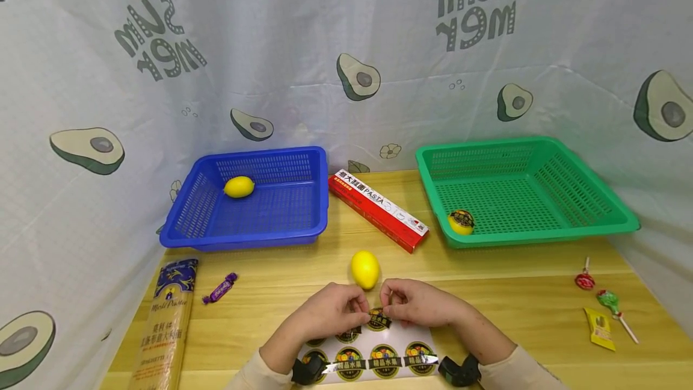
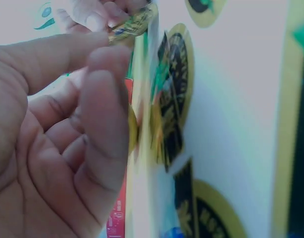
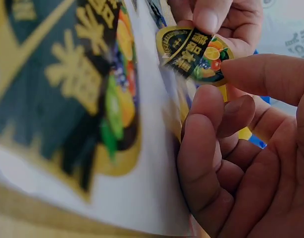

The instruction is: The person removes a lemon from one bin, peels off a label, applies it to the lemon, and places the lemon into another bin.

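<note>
A white sticker sheet (image 1: 373, 355) with round yellow-and-black fruit labels lies at the table's near edge. One sticker (image 1: 379, 318) is lifted off it, and both hands meet on this label. My left hand (image 1: 361, 312) pinches its left side; my right hand (image 1: 388, 306) pinches its right side. In the right wrist view the sticker (image 3: 195, 53) curls up from the sheet (image 3: 92, 124), with the right hand (image 3: 216, 84) touching its edge. The left wrist view shows the left hand (image 2: 100, 54) just below the sticker (image 2: 132, 22). A bare yellow lemon (image 1: 365, 268) lies just beyond the hands.
A blue basket (image 1: 303, 227) at back left holds a lemon (image 1: 239, 186). A green basket (image 1: 595, 221) at back right holds a stickered lemon (image 1: 461, 221). Between them lies a pasta box (image 1: 379, 209). A spaghetti pack (image 1: 165, 324) and purple candy (image 1: 220, 288) lie left; lollipops (image 1: 585, 280) lie right.
</note>
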`<state>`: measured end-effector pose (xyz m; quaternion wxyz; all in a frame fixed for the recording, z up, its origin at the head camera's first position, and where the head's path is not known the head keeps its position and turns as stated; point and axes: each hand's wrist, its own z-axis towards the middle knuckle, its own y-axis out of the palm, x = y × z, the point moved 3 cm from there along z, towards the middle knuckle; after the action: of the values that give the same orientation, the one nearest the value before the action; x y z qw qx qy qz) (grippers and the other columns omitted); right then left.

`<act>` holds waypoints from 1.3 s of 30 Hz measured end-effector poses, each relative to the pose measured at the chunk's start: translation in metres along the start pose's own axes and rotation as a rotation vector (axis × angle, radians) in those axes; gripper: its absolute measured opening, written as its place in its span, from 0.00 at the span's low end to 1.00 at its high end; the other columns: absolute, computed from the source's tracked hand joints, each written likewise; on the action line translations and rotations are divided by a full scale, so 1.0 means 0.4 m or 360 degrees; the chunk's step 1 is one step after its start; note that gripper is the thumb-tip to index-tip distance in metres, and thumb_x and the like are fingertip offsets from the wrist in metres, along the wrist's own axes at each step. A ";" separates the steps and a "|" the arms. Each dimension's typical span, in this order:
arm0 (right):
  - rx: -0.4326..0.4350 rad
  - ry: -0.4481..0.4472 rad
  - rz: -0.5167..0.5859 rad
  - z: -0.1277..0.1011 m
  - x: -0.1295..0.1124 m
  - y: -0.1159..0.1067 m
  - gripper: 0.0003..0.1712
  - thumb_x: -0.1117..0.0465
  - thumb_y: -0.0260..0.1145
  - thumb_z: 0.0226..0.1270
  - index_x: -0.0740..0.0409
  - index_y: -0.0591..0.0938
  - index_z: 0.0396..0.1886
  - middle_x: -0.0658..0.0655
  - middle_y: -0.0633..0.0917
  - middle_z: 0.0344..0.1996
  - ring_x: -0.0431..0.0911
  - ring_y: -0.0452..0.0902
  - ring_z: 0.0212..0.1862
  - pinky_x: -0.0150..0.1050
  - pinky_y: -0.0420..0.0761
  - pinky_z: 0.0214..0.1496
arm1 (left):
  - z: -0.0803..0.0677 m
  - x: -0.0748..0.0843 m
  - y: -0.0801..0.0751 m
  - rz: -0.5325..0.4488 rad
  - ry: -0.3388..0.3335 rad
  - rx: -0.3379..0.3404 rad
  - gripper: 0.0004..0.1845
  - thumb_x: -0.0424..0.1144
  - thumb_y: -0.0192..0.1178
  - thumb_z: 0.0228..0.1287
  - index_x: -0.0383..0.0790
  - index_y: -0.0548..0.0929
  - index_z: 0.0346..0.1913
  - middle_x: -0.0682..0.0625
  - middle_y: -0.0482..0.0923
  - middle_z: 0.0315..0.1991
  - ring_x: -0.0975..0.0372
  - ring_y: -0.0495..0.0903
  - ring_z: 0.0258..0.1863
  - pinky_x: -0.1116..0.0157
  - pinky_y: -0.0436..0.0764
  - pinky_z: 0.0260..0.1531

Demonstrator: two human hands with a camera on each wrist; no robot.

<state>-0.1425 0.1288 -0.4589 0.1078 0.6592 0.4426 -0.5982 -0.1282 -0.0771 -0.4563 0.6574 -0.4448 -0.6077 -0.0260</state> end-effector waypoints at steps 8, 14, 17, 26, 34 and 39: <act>0.0157 -0.0017 -0.0105 -0.018 -0.035 -0.037 0.12 0.56 0.71 0.68 0.55 0.79 0.43 0.48 0.75 0.23 0.37 0.68 0.25 0.29 0.68 0.26 | -0.006 -0.004 -0.021 -0.0397 -0.0045 0.0116 0.05 0.37 0.67 0.68 0.38 0.83 0.38 0.47 0.81 0.26 0.67 0.73 0.16 0.73 0.75 0.17; 0.0247 -0.0051 -0.0161 -0.020 -0.043 -0.040 0.09 0.54 0.67 0.72 0.54 0.81 0.36 0.47 0.78 0.25 0.36 0.70 0.27 0.29 0.70 0.28 | -0.010 0.003 -0.028 -0.0598 -0.0062 0.0149 0.07 0.35 0.66 0.68 0.34 0.82 0.40 0.49 0.78 0.26 0.62 0.73 0.17 0.71 0.74 0.18; 0.0363 -0.0046 -0.0161 -0.017 -0.046 -0.044 0.10 0.53 0.66 0.73 0.53 0.81 0.36 0.47 0.79 0.26 0.37 0.72 0.28 0.30 0.71 0.28 | -0.009 0.006 -0.032 -0.0577 -0.0057 0.0183 0.07 0.35 0.66 0.68 0.34 0.83 0.42 0.46 0.79 0.26 0.62 0.74 0.17 0.71 0.75 0.18; 0.0599 -0.0111 -0.0179 0.010 -0.081 -0.065 0.09 0.54 0.67 0.72 0.53 0.82 0.34 0.49 0.79 0.28 0.41 0.73 0.32 0.32 0.74 0.33 | 0.006 0.018 -0.076 -0.0538 -0.0050 0.0501 0.07 0.39 0.65 0.70 0.38 0.84 0.43 0.44 0.79 0.25 0.63 0.74 0.19 0.73 0.71 0.19; 0.0852 0.0049 -0.0113 0.065 -0.115 -0.087 0.09 0.55 0.66 0.72 0.57 0.83 0.38 0.53 0.83 0.33 0.44 0.72 0.35 0.35 0.73 0.37 | 0.032 0.026 -0.102 -0.0799 -0.0058 0.0778 0.11 0.32 0.65 0.67 0.32 0.81 0.49 0.43 0.81 0.35 0.66 0.71 0.18 0.72 0.73 0.20; 0.0864 0.0203 -0.0069 0.083 -0.094 -0.078 0.11 0.55 0.66 0.73 0.59 0.84 0.39 0.54 0.85 0.37 0.45 0.72 0.36 0.36 0.71 0.38 | 0.041 0.007 -0.094 -0.0844 -0.0116 0.0820 0.10 0.31 0.64 0.67 0.29 0.80 0.47 0.43 0.80 0.32 0.67 0.71 0.16 0.73 0.72 0.18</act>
<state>-0.1837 0.1078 -0.4221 -0.1136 0.6906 0.2862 -0.6544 -0.1619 -0.0882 -0.4352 0.6962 -0.0924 -0.7114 -0.0258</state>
